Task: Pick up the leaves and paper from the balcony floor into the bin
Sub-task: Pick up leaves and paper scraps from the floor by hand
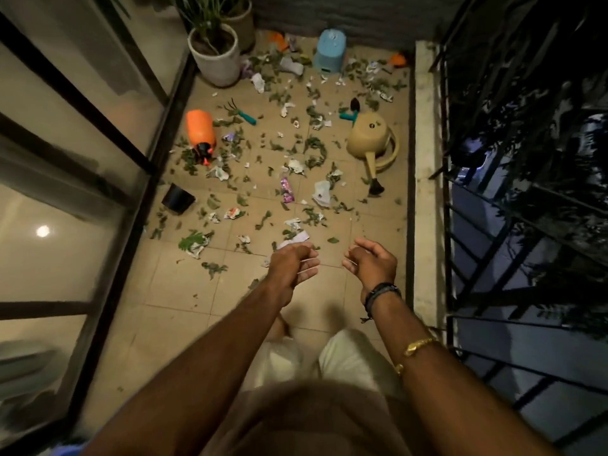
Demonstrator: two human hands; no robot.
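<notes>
Left hand (292, 266) and right hand (371, 263) hover empty, loosely curled; a paper slip (298, 237) lies crosswise just beyond the left.

Tiled balcony floor (184, 291) strewn with leaves (314, 149), crumpled paper (321, 192), tipped watering can (370, 136).

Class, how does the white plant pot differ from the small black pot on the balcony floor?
The white plant pot is larger than the black pot. The white plant pot stands upright with a plant; the black pot lies tipped, no plant showing. Both sit on the floor beside the glass door.
</notes>
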